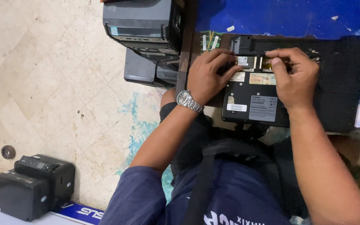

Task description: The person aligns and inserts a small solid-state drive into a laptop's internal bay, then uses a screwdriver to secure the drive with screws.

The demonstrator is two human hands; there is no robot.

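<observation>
A black laptop [338, 87] lies upside down on a blue-topped table [280, 16], its underside with white and grey stickers facing up. My left hand [207, 75], with a silver wristwatch, presses its fingertips on a small component in an opened compartment [253, 62] near the laptop's far edge. My right hand [294, 75] rests beside it, fingers curled over the same compartment, thumb on a gold-coloured part. What sits under the fingers is mostly hidden. Two green memory modules [210, 41] lie on the table just left of the laptop.
Dark desktop computer cases [146, 37] stand on the tiled floor [46, 83] left of the table. A black printer-like device [32, 185] sits at the lower left on a white and blue surface. My dark blue shirt and a black strap fill the bottom.
</observation>
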